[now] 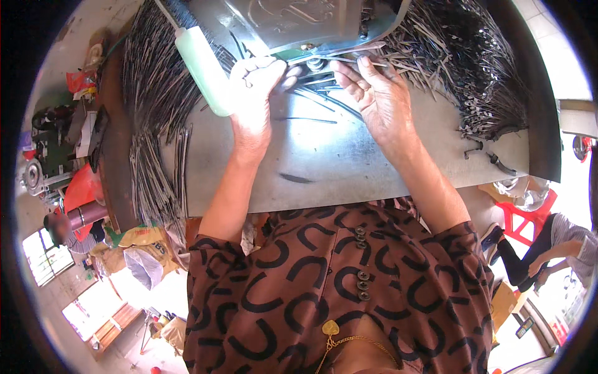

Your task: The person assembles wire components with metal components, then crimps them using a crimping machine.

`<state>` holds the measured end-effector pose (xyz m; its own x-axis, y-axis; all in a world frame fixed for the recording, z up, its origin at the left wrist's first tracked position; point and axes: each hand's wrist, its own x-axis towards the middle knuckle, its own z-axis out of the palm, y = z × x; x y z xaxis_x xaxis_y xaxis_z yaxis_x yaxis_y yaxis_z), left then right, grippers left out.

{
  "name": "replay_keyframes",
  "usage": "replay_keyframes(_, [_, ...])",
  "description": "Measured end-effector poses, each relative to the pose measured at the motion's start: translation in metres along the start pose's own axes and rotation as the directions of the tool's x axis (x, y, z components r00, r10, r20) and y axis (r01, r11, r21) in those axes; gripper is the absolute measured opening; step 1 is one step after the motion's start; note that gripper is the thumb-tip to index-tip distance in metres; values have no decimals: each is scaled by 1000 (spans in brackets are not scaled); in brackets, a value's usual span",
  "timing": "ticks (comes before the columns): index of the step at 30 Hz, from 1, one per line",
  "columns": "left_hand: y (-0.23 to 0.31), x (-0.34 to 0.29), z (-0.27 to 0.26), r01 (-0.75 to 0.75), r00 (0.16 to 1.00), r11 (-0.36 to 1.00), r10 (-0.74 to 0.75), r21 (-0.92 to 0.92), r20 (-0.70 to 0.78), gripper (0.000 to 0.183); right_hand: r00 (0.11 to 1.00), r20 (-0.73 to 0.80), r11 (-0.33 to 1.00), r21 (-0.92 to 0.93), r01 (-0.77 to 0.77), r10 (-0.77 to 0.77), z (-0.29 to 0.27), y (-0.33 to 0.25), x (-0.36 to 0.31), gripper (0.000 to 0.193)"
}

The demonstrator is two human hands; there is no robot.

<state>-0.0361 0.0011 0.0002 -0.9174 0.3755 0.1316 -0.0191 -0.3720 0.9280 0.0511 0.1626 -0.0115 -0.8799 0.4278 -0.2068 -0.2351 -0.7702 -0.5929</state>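
Note:
Under the lower edge of a grey machine (pixel 293 25), both hands are raised over the metal table. My right hand (pixel 381 103) pinches a thin metal strip (pixel 342 59) between thumb and fingers. Toward its other end, my left hand (pixel 252 84) is closed with thumb and forefinger together; glare washes out part of this hand. A small round metal part (pixel 315 63) sits between the hands, below the machine. Several dark loose strips (pixel 327 93) lie on the table beneath them.
Long thin strips (pixel 156 81) are heaped at the left, with a lower bundle (pixel 152 174) by the table edge. More strips (pixel 479 68) pile up at the right. A pale green cylinder (pixel 202 70) hangs beside my left hand. Another person (pixel 560 249) sits at the far right.

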Motion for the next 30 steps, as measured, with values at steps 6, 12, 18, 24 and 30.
replay_keyframes(6, [-6,-1,-3,-34,999,997,36,68,-30,20,1000,5,1000,-8,26,-26,-2,7,3,18])
replay_keyframes(12, [3,14,-12,237,971,970,-238,-46,-19,19,1000,-15,994,-108,-29,27,7,0,0,22])
replay_keyframes(18, [7,23,1,278,959,959,-274,52,-73,17,997,31,983,-173,-60,66,-7,-28,18,25])
replay_keyframes(24, [6,16,3,251,958,961,-230,113,-171,28,995,37,995,38,-91,90,-6,-17,19,31])
replay_keyframes(30, [-4,18,-5,371,852,795,-497,-480,-166,17,975,103,683,-698,213,-199,-8,-59,-18,30])
